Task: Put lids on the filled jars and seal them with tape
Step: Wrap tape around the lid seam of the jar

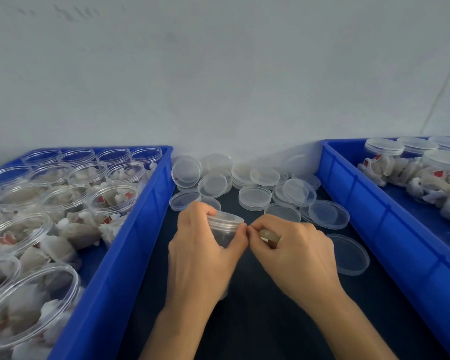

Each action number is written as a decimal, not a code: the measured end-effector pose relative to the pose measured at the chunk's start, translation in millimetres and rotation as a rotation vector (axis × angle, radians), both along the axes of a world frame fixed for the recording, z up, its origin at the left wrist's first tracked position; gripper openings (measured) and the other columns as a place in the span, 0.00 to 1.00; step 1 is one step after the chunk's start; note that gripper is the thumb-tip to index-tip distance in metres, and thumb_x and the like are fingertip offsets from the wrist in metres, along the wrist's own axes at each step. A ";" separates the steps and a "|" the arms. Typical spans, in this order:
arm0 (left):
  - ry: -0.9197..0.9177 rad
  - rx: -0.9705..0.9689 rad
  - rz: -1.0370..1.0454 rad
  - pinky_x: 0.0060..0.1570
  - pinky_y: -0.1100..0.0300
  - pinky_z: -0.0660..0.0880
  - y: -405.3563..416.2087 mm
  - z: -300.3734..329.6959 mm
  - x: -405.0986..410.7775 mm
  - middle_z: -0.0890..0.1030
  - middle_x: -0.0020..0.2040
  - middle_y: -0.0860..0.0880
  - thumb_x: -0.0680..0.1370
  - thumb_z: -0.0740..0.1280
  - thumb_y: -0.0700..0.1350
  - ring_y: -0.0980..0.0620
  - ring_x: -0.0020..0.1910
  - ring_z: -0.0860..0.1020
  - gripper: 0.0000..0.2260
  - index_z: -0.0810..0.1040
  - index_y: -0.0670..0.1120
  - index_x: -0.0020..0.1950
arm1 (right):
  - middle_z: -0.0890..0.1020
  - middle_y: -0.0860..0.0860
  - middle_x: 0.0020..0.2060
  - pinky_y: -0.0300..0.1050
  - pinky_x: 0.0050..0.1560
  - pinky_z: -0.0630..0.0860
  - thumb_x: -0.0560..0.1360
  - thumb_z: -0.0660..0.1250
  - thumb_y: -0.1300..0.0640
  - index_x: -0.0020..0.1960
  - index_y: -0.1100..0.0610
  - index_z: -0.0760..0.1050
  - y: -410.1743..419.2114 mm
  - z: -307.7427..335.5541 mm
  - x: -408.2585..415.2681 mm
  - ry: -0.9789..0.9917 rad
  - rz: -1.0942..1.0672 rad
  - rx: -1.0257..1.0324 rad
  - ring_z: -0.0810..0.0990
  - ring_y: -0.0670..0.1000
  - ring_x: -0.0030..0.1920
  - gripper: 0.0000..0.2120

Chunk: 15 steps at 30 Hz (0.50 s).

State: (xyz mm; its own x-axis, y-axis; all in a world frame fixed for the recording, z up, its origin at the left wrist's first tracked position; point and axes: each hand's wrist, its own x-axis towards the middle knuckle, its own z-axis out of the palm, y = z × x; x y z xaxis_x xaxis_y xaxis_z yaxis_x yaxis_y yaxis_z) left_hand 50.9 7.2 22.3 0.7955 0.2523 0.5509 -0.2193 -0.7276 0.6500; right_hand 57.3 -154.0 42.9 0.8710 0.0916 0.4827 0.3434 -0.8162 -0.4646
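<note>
A: Two hands meet over the dark table. My left hand curls around a lidded jar, steadying it between the blue bins.

B: And the right?

A: My right hand grips a tape roll, fingertips pinched at the lid seam, probably placing the tape end.

B: What is obscured?

A: The tape strip itself, and the jar's contents. Loose lids lie behind.

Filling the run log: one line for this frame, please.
left hand grips lidded jar | right hand holds tape roll, fingertips at lid seam | loose lids behind | open filled jars in left bin
</note>
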 end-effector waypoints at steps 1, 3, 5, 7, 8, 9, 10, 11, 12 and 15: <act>-0.008 0.020 0.012 0.40 0.63 0.69 -2.0 0.4 0.1 0.73 0.53 0.58 0.71 0.72 0.68 0.59 0.43 0.74 0.24 0.60 0.64 0.54 | 0.76 0.41 0.26 0.47 0.33 0.76 0.78 0.59 0.34 0.45 0.41 0.78 1.8 -0.5 0.2 -0.008 -0.021 -0.008 0.78 0.47 0.31 0.14; -0.023 0.032 0.048 0.42 0.58 0.71 -5.8 1.9 -0.3 0.72 0.54 0.56 0.71 0.72 0.67 0.56 0.45 0.74 0.25 0.57 0.64 0.54 | 0.77 0.43 0.27 0.49 0.33 0.77 0.79 0.61 0.36 0.45 0.43 0.80 5.7 -1.3 1.5 -0.051 -0.065 -0.040 0.78 0.49 0.31 0.14; -0.028 0.032 0.085 0.42 0.56 0.72 -8.6 3.5 -0.1 0.71 0.54 0.56 0.72 0.72 0.67 0.54 0.45 0.74 0.25 0.57 0.64 0.54 | 0.77 0.45 0.28 0.50 0.30 0.76 0.81 0.66 0.41 0.44 0.46 0.81 7.1 -1.9 5.3 -0.144 -0.107 -0.066 0.77 0.52 0.30 0.12; -0.026 0.038 0.113 0.42 0.56 0.70 -10.9 6.3 1.5 0.72 0.54 0.54 0.72 0.71 0.68 0.53 0.45 0.73 0.24 0.61 0.60 0.55 | 0.77 0.46 0.28 0.49 0.27 0.74 0.81 0.69 0.44 0.42 0.48 0.80 11.8 -2.7 8.4 -0.219 -0.137 -0.099 0.77 0.54 0.28 0.12; -0.020 0.040 0.122 0.43 0.56 0.69 -12.4 7.4 2.3 0.73 0.54 0.53 0.73 0.70 0.68 0.52 0.45 0.74 0.24 0.63 0.58 0.56 | 0.77 0.47 0.28 0.48 0.27 0.73 0.82 0.68 0.45 0.41 0.49 0.80 15.3 -4.2 9.5 -0.237 -0.150 -0.124 0.76 0.54 0.27 0.13; -0.012 0.038 0.126 0.43 0.57 0.69 -13.3 8.8 2.9 0.74 0.55 0.52 0.73 0.70 0.68 0.52 0.45 0.75 0.24 0.64 0.56 0.57 | 0.77 0.47 0.28 0.47 0.26 0.72 0.82 0.68 0.46 0.41 0.49 0.79 18.0 -5.3 10.7 -0.248 -0.161 -0.145 0.76 0.54 0.27 0.13; -0.007 0.029 0.124 0.42 0.61 0.68 -12.7 10.1 2.0 0.75 0.55 0.52 0.73 0.70 0.68 0.54 0.45 0.75 0.24 0.65 0.55 0.58 | 0.77 0.47 0.28 0.46 0.26 0.71 0.82 0.68 0.46 0.41 0.50 0.79 18.3 -5.0 12.6 -0.248 -0.180 -0.161 0.76 0.55 0.26 0.13; -0.017 0.004 0.123 0.39 0.66 0.67 -10.1 10.5 -0.6 0.76 0.54 0.53 0.73 0.70 0.68 0.57 0.42 0.75 0.24 0.65 0.56 0.57 | 0.76 0.48 0.27 0.45 0.27 0.71 0.82 0.67 0.47 0.41 0.51 0.78 15.1 -5.2 16.4 -0.230 -0.217 -0.179 0.75 0.55 0.26 0.13; -0.052 -0.032 0.128 0.36 0.69 0.67 -6.5 11.0 -3.5 0.76 0.53 0.54 0.73 0.70 0.68 0.59 0.40 0.74 0.23 0.65 0.57 0.56 | 0.75 0.48 0.27 0.45 0.28 0.71 0.83 0.67 0.48 0.40 0.52 0.77 7.7 -3.6 22.5 -0.197 -0.283 -0.194 0.74 0.56 0.25 0.14; -0.137 -0.104 0.115 0.35 0.71 0.68 5.7 12.4 -8.8 0.76 0.49 0.60 0.72 0.67 0.70 0.60 0.43 0.75 0.21 0.64 0.61 0.55 | 0.69 0.48 0.23 0.39 0.27 0.64 0.82 0.70 0.53 0.36 0.53 0.73 -21.1 5.8 33.9 -0.258 -0.385 -0.122 0.68 0.52 0.21 0.17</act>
State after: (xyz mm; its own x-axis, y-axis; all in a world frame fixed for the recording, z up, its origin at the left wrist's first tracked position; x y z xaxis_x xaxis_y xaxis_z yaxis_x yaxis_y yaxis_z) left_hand 42.0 12.9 34.8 0.6777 0.3977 0.6185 -0.2306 -0.6837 0.6923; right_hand 91.2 -175.1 48.7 0.7057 -0.1446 0.6936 0.0975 -0.9498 -0.2972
